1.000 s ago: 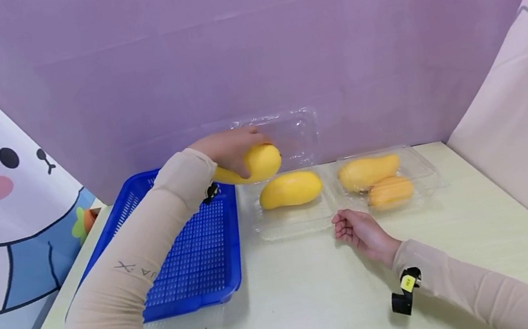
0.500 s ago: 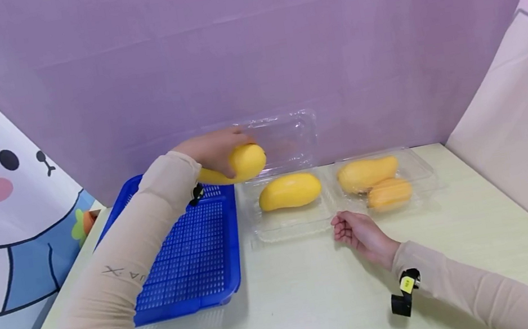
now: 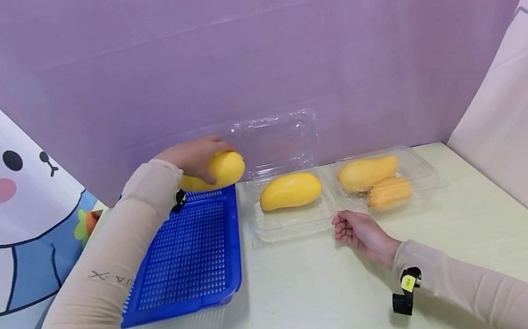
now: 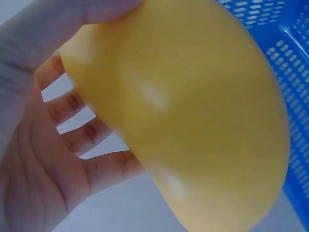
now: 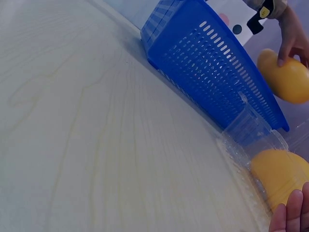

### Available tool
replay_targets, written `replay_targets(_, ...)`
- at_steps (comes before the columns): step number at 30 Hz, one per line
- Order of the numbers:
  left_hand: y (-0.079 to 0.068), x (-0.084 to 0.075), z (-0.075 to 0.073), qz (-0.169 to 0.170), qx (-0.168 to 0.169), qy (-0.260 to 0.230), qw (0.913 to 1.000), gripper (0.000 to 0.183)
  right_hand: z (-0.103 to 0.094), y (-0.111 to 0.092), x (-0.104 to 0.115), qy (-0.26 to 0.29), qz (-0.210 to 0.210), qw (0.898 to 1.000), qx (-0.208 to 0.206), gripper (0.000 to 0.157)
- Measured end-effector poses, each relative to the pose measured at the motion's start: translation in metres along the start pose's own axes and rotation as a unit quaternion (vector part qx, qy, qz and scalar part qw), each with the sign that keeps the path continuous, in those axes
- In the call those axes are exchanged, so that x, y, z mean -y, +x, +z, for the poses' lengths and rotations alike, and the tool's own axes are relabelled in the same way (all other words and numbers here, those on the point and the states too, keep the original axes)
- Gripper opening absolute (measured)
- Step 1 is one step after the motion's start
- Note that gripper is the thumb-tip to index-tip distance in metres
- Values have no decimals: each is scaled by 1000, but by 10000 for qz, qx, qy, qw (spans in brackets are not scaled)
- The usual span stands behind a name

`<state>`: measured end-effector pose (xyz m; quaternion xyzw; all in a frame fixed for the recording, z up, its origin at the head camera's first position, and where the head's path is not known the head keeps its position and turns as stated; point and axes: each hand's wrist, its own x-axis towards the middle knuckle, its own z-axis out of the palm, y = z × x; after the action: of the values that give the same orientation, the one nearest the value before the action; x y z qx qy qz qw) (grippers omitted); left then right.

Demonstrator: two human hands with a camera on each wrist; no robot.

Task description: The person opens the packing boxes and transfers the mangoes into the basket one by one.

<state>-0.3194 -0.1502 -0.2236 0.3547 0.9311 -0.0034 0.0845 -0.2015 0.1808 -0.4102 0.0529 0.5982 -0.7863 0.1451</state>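
Observation:
My left hand [image 3: 196, 157] grips a yellow mango [image 3: 227, 168] from above, with thumb and fingers around it. They are raised over the back right corner of the blue plastic basket [image 3: 185, 256]. Filling most of the left wrist view, the same mango [image 4: 193, 111] has the thumb across its top and the fingers behind. To the right, a clear hinged plastic container [image 3: 298, 222] stands with its lid up and one mango [image 3: 290, 190] inside. Beside that container's front right corner is my right hand [image 3: 364, 235], fingers loosely curled and holding nothing.
A second clear container [image 3: 421, 172], with two mangoes [image 3: 369, 172] in it, stands right of the first. A purple cloth [image 3: 329, 52] hangs behind the pale table [image 3: 305, 306], with printed cloths [image 3: 527, 108] along both sides.
My left hand has carried its mango leftward, from above the lidded container to over the basket's back right corner. The right hand and the containers look unmoved.

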Motion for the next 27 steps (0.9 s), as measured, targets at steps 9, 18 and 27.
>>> replay_targets(9, -12, 30, 14, -339, -107, -219, 9991, 72, 2, 2, -3, 18, 24, 10000, -45, 33)
replay_targets(18, -22, 41, 26, -480, -75, -279, 9984, 72, 6, 7, -7, 27, 16, 10000, 76, 34)
replay_targets(27, -19, 51, 40, -674, 91, -203, 9975, 73, 3, 5, -6, -6, 7, 9999, 106, 32)
